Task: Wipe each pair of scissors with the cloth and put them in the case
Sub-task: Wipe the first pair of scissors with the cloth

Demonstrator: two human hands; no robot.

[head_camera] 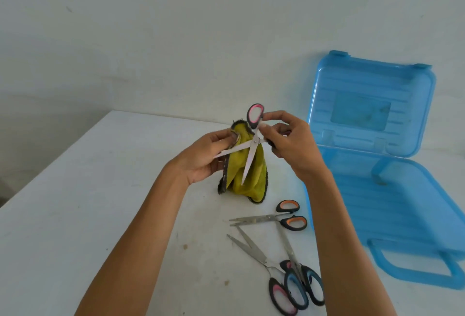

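The blue case lies open on the right side of the table, with its lid standing up against the wall. Inside it only the ribbed blue bottom shows. The right hand has its fingers curled round one handle of the pink scissors, held up in the air with the blades spread apart. The left hand pinches the yellow cloth against one blade. On the table just beside the case lie the orange scissors, the blue scissors and the second pink scissors.
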